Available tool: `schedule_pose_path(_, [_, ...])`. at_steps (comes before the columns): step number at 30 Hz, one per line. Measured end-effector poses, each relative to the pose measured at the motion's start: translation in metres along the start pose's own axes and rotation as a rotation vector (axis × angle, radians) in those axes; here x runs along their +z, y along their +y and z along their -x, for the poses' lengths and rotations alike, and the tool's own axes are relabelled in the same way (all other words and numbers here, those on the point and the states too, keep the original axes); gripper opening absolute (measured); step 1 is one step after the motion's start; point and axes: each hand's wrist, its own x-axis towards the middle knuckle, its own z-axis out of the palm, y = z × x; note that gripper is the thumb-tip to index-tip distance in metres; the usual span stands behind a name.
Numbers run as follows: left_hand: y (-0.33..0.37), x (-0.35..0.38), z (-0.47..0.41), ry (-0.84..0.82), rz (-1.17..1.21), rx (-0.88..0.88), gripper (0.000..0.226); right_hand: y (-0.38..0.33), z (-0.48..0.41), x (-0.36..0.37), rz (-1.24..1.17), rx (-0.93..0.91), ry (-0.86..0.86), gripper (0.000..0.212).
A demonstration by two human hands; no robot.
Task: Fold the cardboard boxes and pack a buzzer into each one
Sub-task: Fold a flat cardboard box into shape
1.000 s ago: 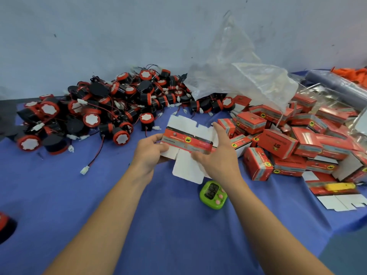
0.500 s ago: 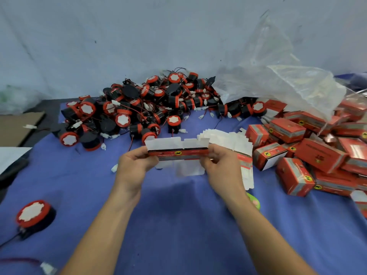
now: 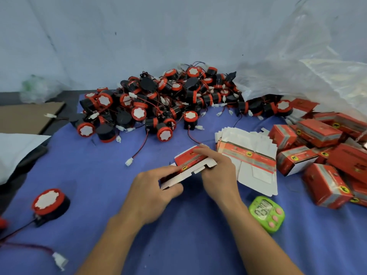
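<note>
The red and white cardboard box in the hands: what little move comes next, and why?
Probably squeeze the red and white cardboard box open into a square tube. The left hand and right hand grip its two ends, and it looks mostly flat, too flat to hold anything yet.

Both hands hold one half-folded red and white box just above the blue desk. The left hand grips its near end, and the right hand has its fingers over the red top. Flat boxes lie stacked just right of the right hand, with a green timer near its wrist. Folded boxes are heaped further right. Beyond the hands is a buzzer pile. A lone buzzer sits well left of the left hand.
</note>
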Motion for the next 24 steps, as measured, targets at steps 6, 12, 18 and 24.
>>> schedule_pose_path(6, [-0.003,0.008,0.002,-0.01,-0.027,0.018,0.042,0.008,0.0,-0.009,0.059,0.014,-0.043,0.058])
schedule_pose_path(12, [-0.007,0.016,0.001,0.314,-0.007,0.05,0.03,0.005,0.01,-0.005,0.041,-0.064,0.066,0.048])
schedule_pose_path(18, [-0.009,0.014,-0.003,0.569,0.038,0.058,0.021,0.0,0.012,-0.005,0.009,-0.101,0.015,0.01])
schedule_pose_path(24, [-0.011,0.005,-0.009,0.566,0.103,0.108,0.009,-0.01,0.02,0.001,-0.048,-0.188,-0.028,0.047])
